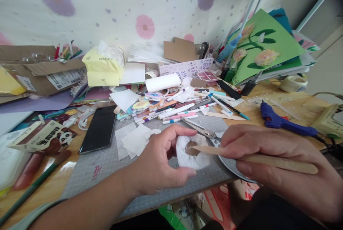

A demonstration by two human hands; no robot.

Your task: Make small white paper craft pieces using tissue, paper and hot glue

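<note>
A small white piece with a rough, fluffy surface and a brown centre [201, 160] is pinched between the thumb and fingers of my left hand [160, 158], above the cutting mat [99, 162]. Whether the brown centre is a hole or a patch, I cannot tell. My right hand [292, 176] grips a wooden craft stick [278, 163], its tapered tip at the brown centre. Scissors [197, 127] lie just behind the white piece. Partly hidden under my right hand is a round dish with a pale rim [237, 173].
White paper squares [136, 140] and a black phone [99, 128] lie left. Behind are piled markers [177, 112] and a white roll [163, 83]. A blue glue gun [284, 121] is at right; a cardboard box [50, 74] and green-handled brush [32, 185] are at left.
</note>
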